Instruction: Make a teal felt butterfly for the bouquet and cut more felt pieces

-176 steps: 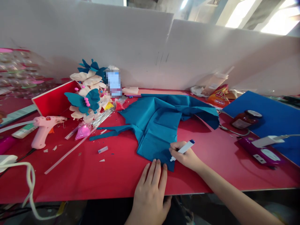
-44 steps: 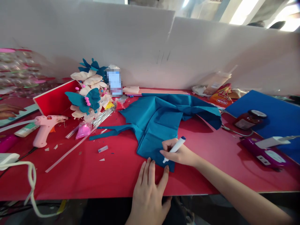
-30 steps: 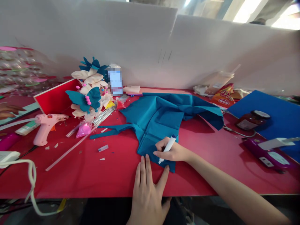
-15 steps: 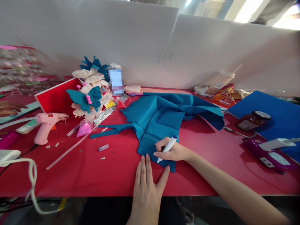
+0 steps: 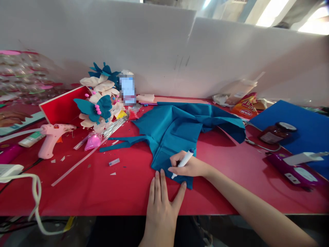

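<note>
Right hand (image 5: pixel 189 167) is gripping a white marker (image 5: pixel 183 163), tip touching the near edge of the teal fabric (image 5: pixel 174 132) lying mid-surface. Left hand (image 5: pixel 164 202), released and flat, is pressing the red surface (image 5: pixel 108 188), fingertips at the fabric's near corner.

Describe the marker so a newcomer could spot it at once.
On the red table, find the big teal sheet spread in the middle. At its near corner the right hand grips the marker, tip down on the sheet. It is a slim white barrel with a dark blue end, unlike the pink glue gun far left.
</note>
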`<state>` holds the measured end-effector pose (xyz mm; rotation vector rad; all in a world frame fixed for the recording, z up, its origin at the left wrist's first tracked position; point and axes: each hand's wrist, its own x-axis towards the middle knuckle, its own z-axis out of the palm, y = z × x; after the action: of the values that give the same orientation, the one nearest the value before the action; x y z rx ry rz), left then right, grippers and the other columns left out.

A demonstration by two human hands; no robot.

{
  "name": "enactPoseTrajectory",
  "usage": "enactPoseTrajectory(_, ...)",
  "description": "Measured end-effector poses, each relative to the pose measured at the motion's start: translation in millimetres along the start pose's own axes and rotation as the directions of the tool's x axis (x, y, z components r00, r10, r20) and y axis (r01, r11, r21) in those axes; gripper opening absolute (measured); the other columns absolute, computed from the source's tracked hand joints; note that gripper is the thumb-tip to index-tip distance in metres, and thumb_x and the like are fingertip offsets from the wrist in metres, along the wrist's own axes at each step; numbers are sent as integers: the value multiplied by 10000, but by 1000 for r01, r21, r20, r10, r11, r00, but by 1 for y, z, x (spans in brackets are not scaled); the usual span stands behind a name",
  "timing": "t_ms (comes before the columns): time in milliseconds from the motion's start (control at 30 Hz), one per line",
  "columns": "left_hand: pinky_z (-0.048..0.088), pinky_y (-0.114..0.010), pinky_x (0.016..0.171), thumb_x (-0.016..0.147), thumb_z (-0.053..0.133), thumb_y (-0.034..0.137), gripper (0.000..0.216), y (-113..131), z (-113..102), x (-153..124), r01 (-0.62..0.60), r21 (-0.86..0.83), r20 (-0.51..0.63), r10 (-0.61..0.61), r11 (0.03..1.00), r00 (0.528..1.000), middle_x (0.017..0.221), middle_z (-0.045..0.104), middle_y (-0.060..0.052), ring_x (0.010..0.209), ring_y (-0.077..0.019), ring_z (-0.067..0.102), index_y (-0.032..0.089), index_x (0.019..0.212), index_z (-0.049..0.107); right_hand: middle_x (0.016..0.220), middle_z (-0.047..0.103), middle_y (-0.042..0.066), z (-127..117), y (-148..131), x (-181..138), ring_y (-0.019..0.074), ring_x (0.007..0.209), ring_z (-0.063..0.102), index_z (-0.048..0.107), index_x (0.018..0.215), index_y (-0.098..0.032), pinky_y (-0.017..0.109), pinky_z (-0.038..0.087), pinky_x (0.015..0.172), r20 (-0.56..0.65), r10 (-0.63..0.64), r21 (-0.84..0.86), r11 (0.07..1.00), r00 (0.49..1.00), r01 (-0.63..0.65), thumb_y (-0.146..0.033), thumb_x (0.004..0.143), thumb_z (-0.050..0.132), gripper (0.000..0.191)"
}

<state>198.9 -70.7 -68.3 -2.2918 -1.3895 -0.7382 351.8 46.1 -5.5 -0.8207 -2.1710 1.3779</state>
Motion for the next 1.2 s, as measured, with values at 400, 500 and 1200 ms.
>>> enactPoseTrajectory(400, 545, -481, 811, 765, 697, 213, 856, -1, -5, 1, -15, 0, 67, 15, 1000, 998, 1238, 571, -215, 1143, -386, 556, 317, 1469, 221, 490, 355, -67, -2, 0, 0, 60, 458, 311, 360, 505, -178, 212, 237, 425, -21, 64, 18, 998, 998, -64, -224, 783, 614, 379)
enactPoseTrajectory(500, 545, -479, 807, 767, 697, 231, 877, -1, -5, 2, -2, -4, 68, 2, 1000, 998, 1242, 568, -216, 1139, -385, 559, 317, 1477, 188, 496, 398, -58, -1, -1, 0, 64, 466, 335, 403, 528, -170, 210, 252, 429, -22, 51, 6, 999, 998, -51, -243, 783, 626, 346)
enactPoseTrajectory(1200, 529, -469, 827, 778, 675, 226, 937, 0, -4, 0, -8, 15, 51, 7, 1000, 999, 1256, 560, -218, 1134, -375, 565, 302, 1490, 71, 512, 448, -52, -1, 2, 0, 62, 471, 360, 436, 552, -162, 196, 270, 427, -38, 47, 20, 999, 998, -46, -346, 776, 674, 375)
